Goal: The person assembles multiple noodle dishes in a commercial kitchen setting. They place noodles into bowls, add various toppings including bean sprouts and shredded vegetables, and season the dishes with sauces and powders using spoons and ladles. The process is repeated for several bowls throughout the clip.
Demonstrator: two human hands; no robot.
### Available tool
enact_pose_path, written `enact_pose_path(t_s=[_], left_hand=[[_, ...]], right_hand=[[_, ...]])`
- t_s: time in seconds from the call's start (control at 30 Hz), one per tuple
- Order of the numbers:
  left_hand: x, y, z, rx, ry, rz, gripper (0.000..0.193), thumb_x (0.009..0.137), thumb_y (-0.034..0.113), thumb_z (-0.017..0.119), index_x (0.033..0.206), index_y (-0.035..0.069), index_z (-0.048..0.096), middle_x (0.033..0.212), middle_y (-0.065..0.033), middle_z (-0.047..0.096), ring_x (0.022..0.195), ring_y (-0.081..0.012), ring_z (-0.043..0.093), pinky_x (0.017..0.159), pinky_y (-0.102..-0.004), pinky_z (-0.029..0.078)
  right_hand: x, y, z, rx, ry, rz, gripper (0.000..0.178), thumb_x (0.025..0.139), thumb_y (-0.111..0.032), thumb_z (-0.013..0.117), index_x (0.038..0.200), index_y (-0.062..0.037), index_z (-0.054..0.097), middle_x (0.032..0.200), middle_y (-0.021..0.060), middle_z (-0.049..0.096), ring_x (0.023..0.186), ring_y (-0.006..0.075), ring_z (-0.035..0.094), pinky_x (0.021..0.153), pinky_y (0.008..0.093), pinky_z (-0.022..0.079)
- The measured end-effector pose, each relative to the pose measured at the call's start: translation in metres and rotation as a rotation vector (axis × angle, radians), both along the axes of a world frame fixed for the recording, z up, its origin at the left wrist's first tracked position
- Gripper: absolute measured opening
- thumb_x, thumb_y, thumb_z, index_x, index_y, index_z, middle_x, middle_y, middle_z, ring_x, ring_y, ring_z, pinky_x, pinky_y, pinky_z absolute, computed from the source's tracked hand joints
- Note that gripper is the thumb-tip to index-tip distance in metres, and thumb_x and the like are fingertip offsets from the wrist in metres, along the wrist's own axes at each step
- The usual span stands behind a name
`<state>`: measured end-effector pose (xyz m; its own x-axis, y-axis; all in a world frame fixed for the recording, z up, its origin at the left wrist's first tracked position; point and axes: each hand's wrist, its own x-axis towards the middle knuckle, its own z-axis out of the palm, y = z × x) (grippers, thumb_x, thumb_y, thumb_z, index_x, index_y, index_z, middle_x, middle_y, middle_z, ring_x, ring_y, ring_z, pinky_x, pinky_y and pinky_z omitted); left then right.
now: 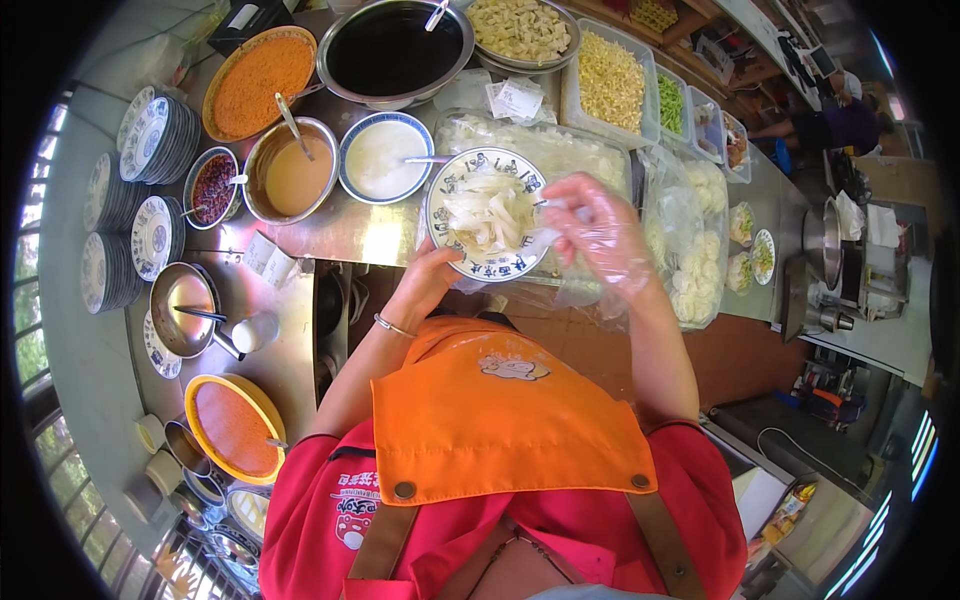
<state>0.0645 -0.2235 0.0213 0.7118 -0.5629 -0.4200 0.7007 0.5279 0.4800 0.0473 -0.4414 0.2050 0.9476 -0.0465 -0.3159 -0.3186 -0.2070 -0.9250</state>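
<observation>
Holding a patterned bowl (487, 213) from below with the left hand (428, 285), fingers curled up around its near rim, thin bracelet on the wrist. Bowl lifted above the front edge of the steel counter (345, 232), tilted a little toward the body, with a heap of pale white strips (487, 212) inside.

Right hand (597, 232) in a clear plastic glove, fingers bent and drawn together at the right rim of the bowl. Touching the strips or only pinching some: cannot tell, because of the wrinkled glove.

Behind the bowl, a large clear tub (560, 150) with more of the same white food, covered with plastic film. Just left of the bowl, a blue-rimmed bowl of white liquid (384, 156) with a spoon in it, then a steel bowl of light brown sauce (291, 172), then a small bowl of dark red chili (212, 187). Further back, a wide pan of orange powder (261, 80) and a big steel bowl of black liquid (394, 49). Stacks of patterned plates (152, 140) at the far left. On the lower counter at the left, a yellow basin of red sauce (233, 426). Orange apron (505, 415) over a red shirt at the bottom of the view.
</observation>
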Motion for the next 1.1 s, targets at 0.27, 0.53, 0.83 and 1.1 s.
enact_pose_path(t_s=[0.27, 0.53, 0.83, 1.1], left_hand=[[-0.008, -0.018, 0.014, -0.017, 0.008, -0.021, 0.058, 0.082, -0.004, 0.051, 0.138, 0.001, 0.037, 0.130, -0.0147, 0.053, 0.115, -0.0276, 0.057, 0.094, -0.0425, 0.052], [-0.009, -0.010, 0.021, 0.000, 0.002, -0.013, 0.058, 0.082, -0.001, 0.053, 0.138, 0.000, 0.037, 0.130, -0.0150, 0.053, 0.114, -0.0273, 0.058, 0.094, -0.0407, 0.051], [-0.015, 0.034, 0.002, -0.029, 0.048, 0.106, 0.058, 0.080, -0.005, 0.053, 0.136, 0.000, 0.040, 0.130, -0.0150, 0.055, 0.116, -0.0281, 0.056, 0.098, -0.0423, 0.048], [-0.017, 0.049, 0.006, -0.024, 0.055, 0.169, 0.057, 0.079, -0.005, 0.053, 0.135, -0.002, 0.042, 0.129, -0.0150, 0.056, 0.116, -0.0284, 0.057, 0.098, -0.0419, 0.048]], right_hand=[[0.014, 0.021, -0.046, -0.664, -0.275, 0.360, 0.029, 0.088, -0.008, 0.060, 0.116, -0.0029, 0.054, 0.092, 0.0214, 0.065, 0.088, 0.0334, 0.065, 0.076, 0.0396, 0.051], [0.019, -0.001, -0.054, -0.277, -0.209, 0.115, 0.012, 0.091, -0.006, 0.058, 0.101, -0.0015, 0.062, 0.079, 0.0073, 0.064, 0.067, 0.0124, 0.062, 0.062, 0.0274, 0.052], [0.009, -0.092, -0.219, -0.991, 0.235, 0.216, 0.022, 0.086, -0.022, 0.057, 0.095, -0.0063, 0.069, 0.091, 0.0173, 0.068, 0.081, 0.0315, 0.067, 0.075, 0.0401, 0.053], [0.004, -0.073, -0.250, -0.991, 0.206, 0.100, 0.021, 0.084, -0.019, 0.059, 0.098, -0.0060, 0.067, 0.093, 0.0173, 0.068, 0.088, 0.0367, 0.064, 0.078, 0.0429, 0.051]])
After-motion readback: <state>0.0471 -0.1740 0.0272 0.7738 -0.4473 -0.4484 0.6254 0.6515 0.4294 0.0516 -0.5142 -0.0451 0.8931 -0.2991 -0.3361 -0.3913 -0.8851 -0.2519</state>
